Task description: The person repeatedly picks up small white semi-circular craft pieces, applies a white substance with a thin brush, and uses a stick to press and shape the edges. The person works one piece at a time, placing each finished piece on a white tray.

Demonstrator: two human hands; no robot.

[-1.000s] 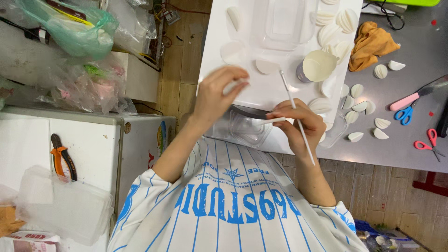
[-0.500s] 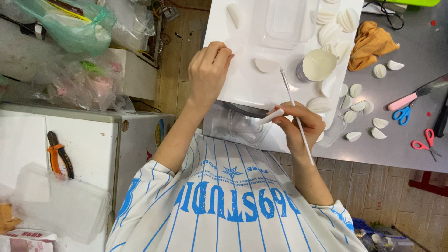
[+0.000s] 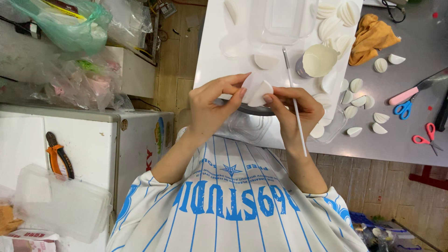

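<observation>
We count two hands: our left hand (image 3: 212, 109) and right hand (image 3: 294, 112), sharing one white folded disc (image 3: 259, 93). One thin white stick (image 3: 295, 105) runs through the right hand. On the tabletop (image 3: 410, 135) lie two pairs of scissors, one blue (image 3: 403, 107) and one red (image 3: 428, 137), one pink-handled knife (image 3: 410, 93), one orange cloth (image 3: 373, 37) and one cream paper cup (image 3: 317, 60). One pair of orange pliers (image 3: 58, 154) rests on the white cabinet (image 3: 93, 140).
</observation>
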